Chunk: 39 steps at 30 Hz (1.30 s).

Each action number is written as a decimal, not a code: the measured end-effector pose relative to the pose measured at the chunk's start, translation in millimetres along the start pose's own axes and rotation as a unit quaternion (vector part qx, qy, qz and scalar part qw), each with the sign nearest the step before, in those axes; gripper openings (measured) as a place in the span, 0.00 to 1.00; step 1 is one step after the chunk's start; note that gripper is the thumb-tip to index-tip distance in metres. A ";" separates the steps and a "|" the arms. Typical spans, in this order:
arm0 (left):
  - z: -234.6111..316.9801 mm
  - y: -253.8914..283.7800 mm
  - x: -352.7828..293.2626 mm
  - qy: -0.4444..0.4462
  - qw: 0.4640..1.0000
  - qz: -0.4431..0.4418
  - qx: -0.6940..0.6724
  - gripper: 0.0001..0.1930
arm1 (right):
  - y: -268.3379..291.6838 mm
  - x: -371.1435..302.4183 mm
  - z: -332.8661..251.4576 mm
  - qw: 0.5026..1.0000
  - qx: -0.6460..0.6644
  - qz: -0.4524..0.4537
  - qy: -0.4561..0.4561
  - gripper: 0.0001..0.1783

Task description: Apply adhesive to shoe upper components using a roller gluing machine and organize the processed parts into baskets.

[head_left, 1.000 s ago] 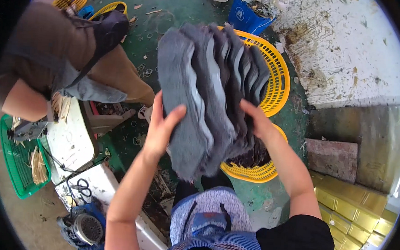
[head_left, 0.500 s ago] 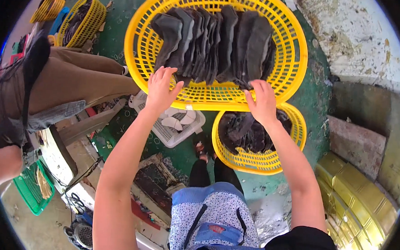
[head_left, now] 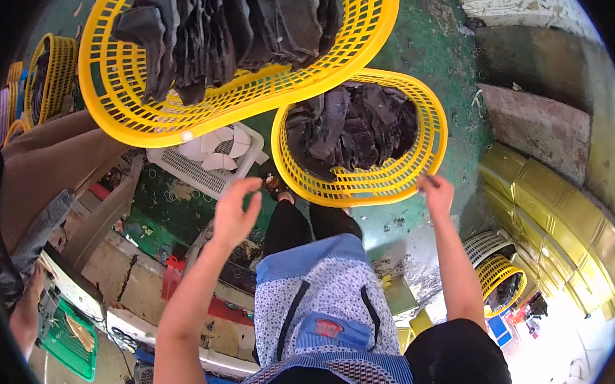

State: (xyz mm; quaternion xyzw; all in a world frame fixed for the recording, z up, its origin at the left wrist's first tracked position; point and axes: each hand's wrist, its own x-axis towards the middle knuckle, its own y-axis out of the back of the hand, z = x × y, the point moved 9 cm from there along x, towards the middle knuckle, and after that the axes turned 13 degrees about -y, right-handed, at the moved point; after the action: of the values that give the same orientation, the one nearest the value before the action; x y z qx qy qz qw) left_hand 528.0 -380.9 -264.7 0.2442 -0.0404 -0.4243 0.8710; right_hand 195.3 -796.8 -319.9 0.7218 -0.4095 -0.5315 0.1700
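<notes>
A large yellow plastic basket (head_left: pixel 371 39) at the top holds a row of dark, flat pieces (head_left: pixel 218 31) stood on edge. Below it to the right is a smaller oval yellow basket (head_left: pixel 391 189), heaped with loose dark pieces (head_left: pixel 352 132). My left hand (head_left: pixel 235 215) is in the air near a white basket, empty, with thumb and fingers apart. Just outside the small basket's lower right rim, my right hand (head_left: pixel 439 197) has its fingers curled together. Something small and dark shows at its fingertips, too unclear to name.
The white basket (head_left: pixel 197 176) holds pale cut pieces. At left stands another person in brown trousers (head_left: pixel 59 151), with a green basket (head_left: pixel 70 339) below. Gold-coloured panels (head_left: pixel 549 225) line the right side. More baskets (head_left: pixel 501 279) sit at lower right, on the green floor.
Both hands have come off the large basket's rim and back toward my body. My view has shifted, so the large basket appears farther up and left, and the smaller one shows more fully.
</notes>
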 end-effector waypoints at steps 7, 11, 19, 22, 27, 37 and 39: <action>-142.5 -174.5 40.9 0.066 0.996 -0.050 0.033 0.29 | -229.6 80.4 84.8 0.945 -0.028 -0.309 -0.107 0.33; -188.1 -232.7 150.0 0.021 0.963 -0.023 0.268 0.44 | -345.4 143.5 37.9 0.965 -0.026 -0.261 -0.023 0.44; -190.4 -238.7 159.6 -0.074 0.934 0.016 0.349 0.32 | -297.9 176.3 47.2 0.979 -0.044 -0.190 0.054 0.26; -213.4 -273.3 103.6 0.055 0.992 0.037 0.104 0.25 | -259.2 233.1 76.7 0.968 -0.034 -0.249 0.013 0.32; -320.5 -359.9 32.7 0.359 0.920 0.097 -0.123 0.45 | -301.4 217.3 74.3 0.978 -0.079 -0.144 0.131 0.43; -345.7 -385.0 65.0 0.377 0.900 0.074 -0.206 0.40 | -313.0 165.3 47.2 0.948 -0.114 -0.235 0.183 0.39; -317.4 -381.0 54.6 0.330 0.916 0.061 -0.219 0.37 | -270.7 154.2 19.5 0.942 -0.110 -0.186 0.256 0.36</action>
State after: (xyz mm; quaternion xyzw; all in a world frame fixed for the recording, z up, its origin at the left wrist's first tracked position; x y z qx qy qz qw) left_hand 376.7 -496.5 -725.9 0.1702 0.3288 -0.2634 0.8908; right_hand 304.1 -747.9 -608.5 0.8734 -0.1493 -0.3932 0.2456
